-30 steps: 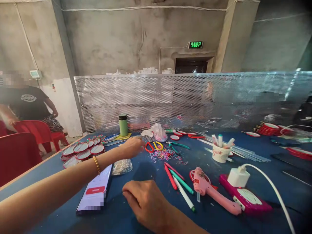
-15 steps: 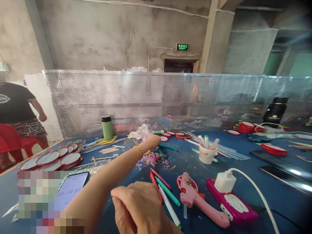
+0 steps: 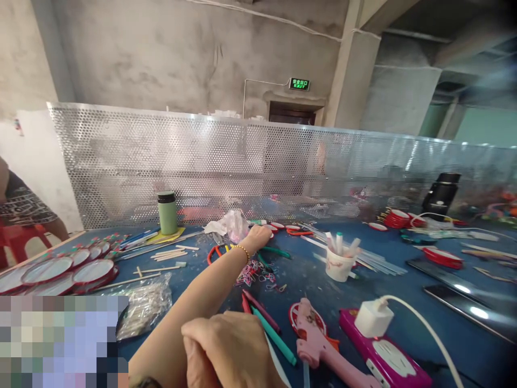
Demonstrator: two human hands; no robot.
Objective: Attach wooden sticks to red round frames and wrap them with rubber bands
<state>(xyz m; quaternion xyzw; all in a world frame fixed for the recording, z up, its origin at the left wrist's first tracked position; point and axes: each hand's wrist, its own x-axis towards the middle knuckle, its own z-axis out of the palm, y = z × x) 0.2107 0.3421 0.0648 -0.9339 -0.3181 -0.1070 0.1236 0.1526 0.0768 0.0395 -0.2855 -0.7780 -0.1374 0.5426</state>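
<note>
My left hand (image 3: 258, 238) is stretched out across the table, a yellow beaded bracelet at its wrist. Its fingertips are hard to make out beside the small red-rimmed discs (image 3: 277, 226) and a crumpled clear plastic bag (image 3: 235, 225). Below that wrist lies a heap of small coloured loops (image 3: 252, 274), with a teal curved handle (image 3: 279, 251) close by. Near the front edge of view, my right hand (image 3: 228, 345) is closed, knuckles up; its palm side is hidden. Right beside it lie felt-tip pens (image 3: 274, 335) and a pink glue gun (image 3: 319, 345).
A magenta power strip (image 3: 393, 353) with a white plug and cable sits at right. Behind stand a paper cup (image 3: 338, 265) of markers, a green bottle (image 3: 167, 215) and a perforated metal screen (image 3: 202, 156). Large red-rimmed discs (image 3: 50, 270) and bagged sticks (image 3: 145, 307) are at left.
The view has shifted, so the bottle and discs appear further left. My left hand remains reached out near the plastic bag. My right hand stays closed in almost the same place.
</note>
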